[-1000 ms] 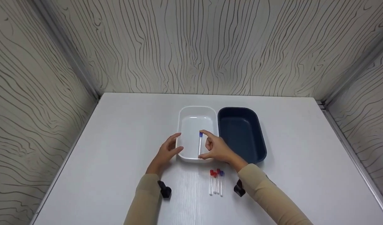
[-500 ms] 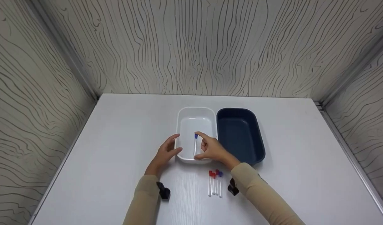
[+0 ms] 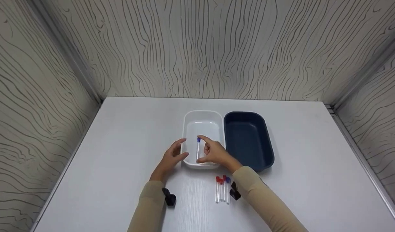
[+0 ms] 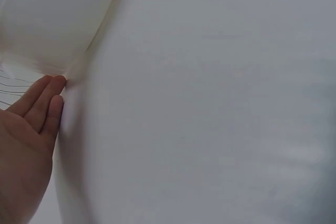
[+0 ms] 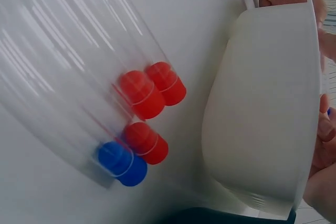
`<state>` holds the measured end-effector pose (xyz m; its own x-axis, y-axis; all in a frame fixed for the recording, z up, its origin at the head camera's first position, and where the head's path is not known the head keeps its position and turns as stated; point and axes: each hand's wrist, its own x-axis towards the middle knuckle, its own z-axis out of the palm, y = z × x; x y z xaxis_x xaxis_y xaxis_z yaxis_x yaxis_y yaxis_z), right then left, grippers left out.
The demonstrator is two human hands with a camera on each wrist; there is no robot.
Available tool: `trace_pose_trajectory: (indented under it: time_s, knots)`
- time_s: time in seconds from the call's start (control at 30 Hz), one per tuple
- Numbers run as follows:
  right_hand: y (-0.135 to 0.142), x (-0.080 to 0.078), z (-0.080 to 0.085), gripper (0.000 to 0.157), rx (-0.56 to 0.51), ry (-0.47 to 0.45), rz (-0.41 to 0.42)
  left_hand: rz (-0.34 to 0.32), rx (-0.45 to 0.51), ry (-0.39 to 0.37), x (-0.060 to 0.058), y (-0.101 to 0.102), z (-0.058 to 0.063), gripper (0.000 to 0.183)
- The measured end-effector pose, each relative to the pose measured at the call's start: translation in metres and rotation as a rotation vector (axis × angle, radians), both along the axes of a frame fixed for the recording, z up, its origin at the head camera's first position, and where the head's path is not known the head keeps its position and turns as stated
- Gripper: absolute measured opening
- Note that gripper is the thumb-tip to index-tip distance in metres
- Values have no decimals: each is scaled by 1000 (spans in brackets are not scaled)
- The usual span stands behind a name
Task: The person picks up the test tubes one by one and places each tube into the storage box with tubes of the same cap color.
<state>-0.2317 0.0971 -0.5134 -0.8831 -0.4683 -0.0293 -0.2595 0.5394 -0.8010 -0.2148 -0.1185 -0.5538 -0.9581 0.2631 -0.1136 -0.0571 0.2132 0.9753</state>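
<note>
In the head view, my right hand (image 3: 215,152) pinches a clear test tube with a blue cap (image 3: 198,150) lengthwise. Its index finger is at the cap and its thumb at the other end. The tube is over the near part of the white tray (image 3: 203,113). On the tray's left side, my left hand (image 3: 169,158) holds the rim, with thumb and index fingertip over it. In the left wrist view, other fingers of the left hand (image 4: 34,124) lie against the tray's outside. Part of the right hand (image 5: 321,174) shows behind the tray in the right wrist view.
A dark blue tray (image 3: 271,141) stands against the white tray's right side. Several capped test tubes (image 3: 220,190) lie together in front, under the right forearm's side. In the right wrist view, their red caps (image 5: 143,95) and one blue cap (image 5: 123,163) show.
My right hand has moved left over the white tray, carrying the blue-capped test tube towards my left hand. The left hand stays at the rim.
</note>
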Motion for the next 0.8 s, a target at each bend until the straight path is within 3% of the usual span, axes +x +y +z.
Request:
trace_pose_trajectory:
  time_s: [0.17,0.6,0.8]
  knots:
    - [-3,-3,-3,89,10,6,1,-58,46,31,3,-2,9,61]
    - [-7,-4,-9,87,84,-52,-28,-41,14,83,2,-1,8,60]
    - [-11,-6,-10,87,104,-44,-28,-26,7,62,3,-1,8,60]
